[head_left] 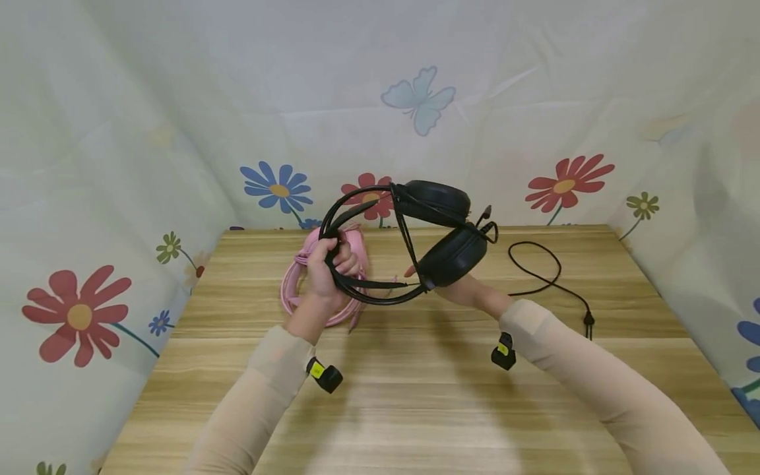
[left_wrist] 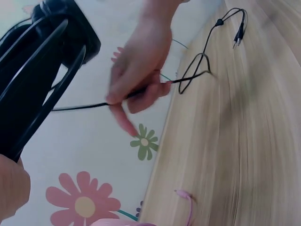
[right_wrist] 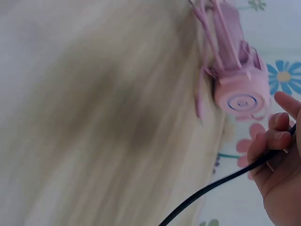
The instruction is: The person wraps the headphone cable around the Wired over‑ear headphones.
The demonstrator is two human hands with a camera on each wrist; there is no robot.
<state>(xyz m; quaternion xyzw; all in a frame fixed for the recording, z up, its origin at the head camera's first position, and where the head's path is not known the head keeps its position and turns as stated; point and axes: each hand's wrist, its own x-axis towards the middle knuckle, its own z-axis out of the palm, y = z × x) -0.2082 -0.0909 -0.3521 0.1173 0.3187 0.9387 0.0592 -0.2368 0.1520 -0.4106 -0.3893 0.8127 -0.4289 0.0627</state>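
Observation:
Black over-ear headphones [head_left: 454, 257] are held up above the table, tilted, with the ear cups to the right. My left hand [head_left: 328, 276] grips them by the headband. Behind and below the ear cups is my right hand [head_left: 466, 291], partly hidden by them in the head view. Its fingers curl round the black cable [right_wrist: 207, 189] in the right wrist view, while the index finger sticks out. From there the cable runs down to the table in a loose loop and ends in a split plug [head_left: 588, 318] at the right.
Pink headphones [right_wrist: 242, 92] with a bundled pink cable lie at the table's back left, partly behind my left hand in the head view. A flower-patterned cloth [head_left: 505, 152] hangs round the back and sides of the wooden table [head_left: 415, 409].

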